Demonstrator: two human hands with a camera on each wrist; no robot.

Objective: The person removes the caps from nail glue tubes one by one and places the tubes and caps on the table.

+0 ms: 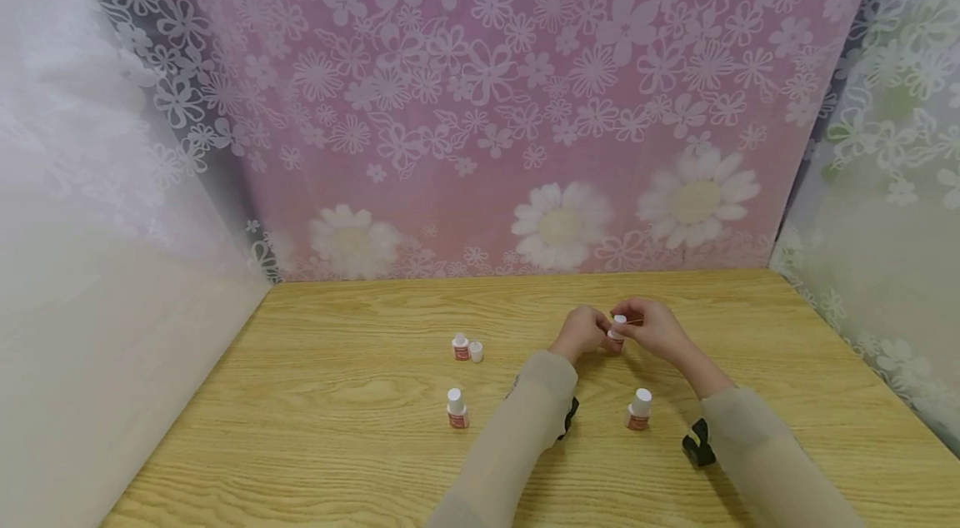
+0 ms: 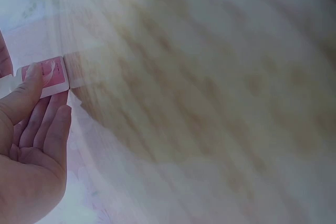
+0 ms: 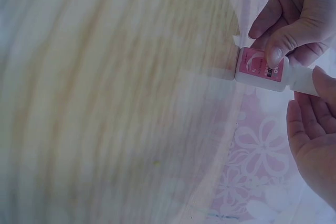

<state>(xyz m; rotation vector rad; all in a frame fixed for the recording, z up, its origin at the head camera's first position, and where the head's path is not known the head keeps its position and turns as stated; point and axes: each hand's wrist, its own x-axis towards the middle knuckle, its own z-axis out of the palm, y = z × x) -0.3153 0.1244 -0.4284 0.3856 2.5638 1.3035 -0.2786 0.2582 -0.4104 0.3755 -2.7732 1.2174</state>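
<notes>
The left hand (image 1: 587, 333) is holding a boxy, smooth bottle (image 3: 256, 72); the right hand's (image 1: 654, 330) grip is pinching its round cap (image 3: 303, 80), the wood-grained counter (image 1: 337, 461) lying beneath.

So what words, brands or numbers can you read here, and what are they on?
"RO": on the held bottle, beside the thumb of the left hand; any further letters are unclear.
Smaller print on the held bottle: too small and blurred to read.
Print on the back-left bottle, front-left bottle and front-right bottle: too small to read.
</notes>
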